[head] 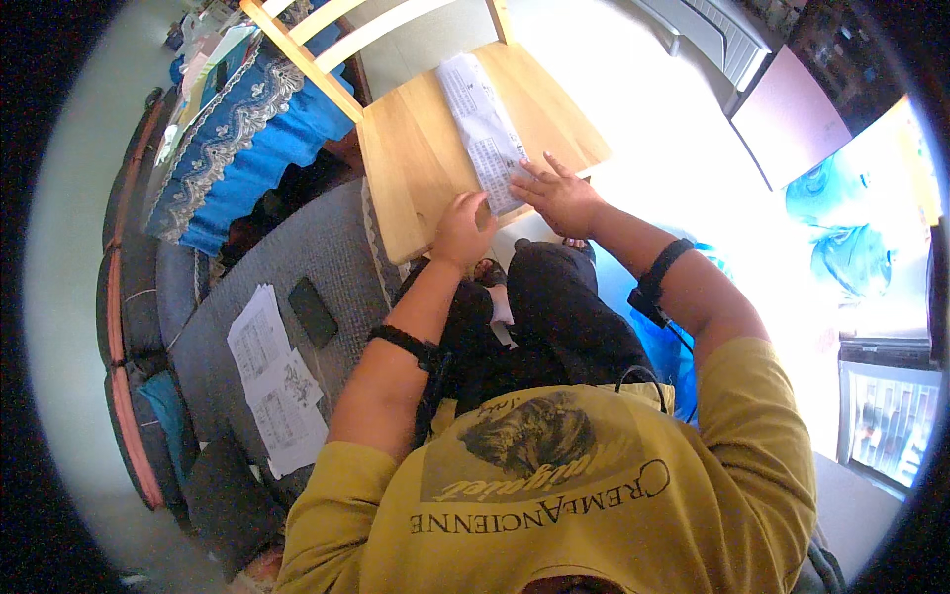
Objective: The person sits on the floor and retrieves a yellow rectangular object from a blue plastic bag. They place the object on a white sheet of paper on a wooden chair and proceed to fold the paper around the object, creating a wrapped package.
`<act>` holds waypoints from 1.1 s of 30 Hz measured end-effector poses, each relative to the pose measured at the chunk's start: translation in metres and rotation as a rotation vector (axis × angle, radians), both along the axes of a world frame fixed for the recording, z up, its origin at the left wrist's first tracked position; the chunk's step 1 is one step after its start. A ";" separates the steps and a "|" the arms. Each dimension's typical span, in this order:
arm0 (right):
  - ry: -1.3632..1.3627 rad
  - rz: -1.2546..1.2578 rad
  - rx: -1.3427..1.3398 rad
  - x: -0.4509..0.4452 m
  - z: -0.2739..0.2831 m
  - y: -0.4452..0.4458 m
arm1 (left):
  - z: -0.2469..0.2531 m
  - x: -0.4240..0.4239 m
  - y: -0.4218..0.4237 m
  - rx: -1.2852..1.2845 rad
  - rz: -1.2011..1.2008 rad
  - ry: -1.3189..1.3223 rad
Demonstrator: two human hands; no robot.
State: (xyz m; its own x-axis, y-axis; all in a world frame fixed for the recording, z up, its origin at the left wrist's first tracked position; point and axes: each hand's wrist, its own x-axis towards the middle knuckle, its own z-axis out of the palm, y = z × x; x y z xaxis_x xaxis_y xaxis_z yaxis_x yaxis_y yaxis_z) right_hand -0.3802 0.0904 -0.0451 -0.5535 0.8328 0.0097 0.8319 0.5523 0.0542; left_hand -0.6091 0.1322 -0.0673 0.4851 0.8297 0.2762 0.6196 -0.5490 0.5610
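Observation:
A long strip of folded printed paper (482, 126) lies on the seat of a light wooden chair (415, 148) in front of me. It bears printed writing and a small drawing. My right hand (560, 194) rests palm down on the strip's near right edge, its fingers spread. At the near left corner of the paper is my left hand (464, 229), fingers curled, with a gap between thumb and forefinger. Whether those fingertips pinch the paper is hidden. Dark straps (404, 343) circle both forearms.
Left of my legs, a grey padded seat (245, 245) carries printed sheets (278, 386) and a dark phone-like slab (312, 312). Farther left stands a table with a blue lace-trimmed cloth (260, 141). Blue translucent water bottles (850, 256) stand at right, beside strong glare.

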 end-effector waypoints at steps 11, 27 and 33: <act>0.191 0.088 0.343 -0.013 -0.006 0.014 | -0.005 0.010 -0.004 0.059 0.040 0.021; 0.135 0.127 0.366 -0.017 -0.011 0.023 | -0.002 0.018 0.000 0.057 0.057 0.006; 0.179 0.135 0.452 -0.018 -0.006 0.024 | -0.008 0.026 0.001 0.055 0.132 -0.050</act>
State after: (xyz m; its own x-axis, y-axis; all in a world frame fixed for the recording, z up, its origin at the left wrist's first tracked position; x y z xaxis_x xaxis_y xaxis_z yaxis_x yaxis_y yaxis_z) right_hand -0.3981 0.1143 -0.0510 -0.6127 0.6443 0.4577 0.7728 0.6097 0.1762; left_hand -0.5827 0.1328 -0.0753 0.3573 0.8683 0.3441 0.6603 -0.4954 0.5644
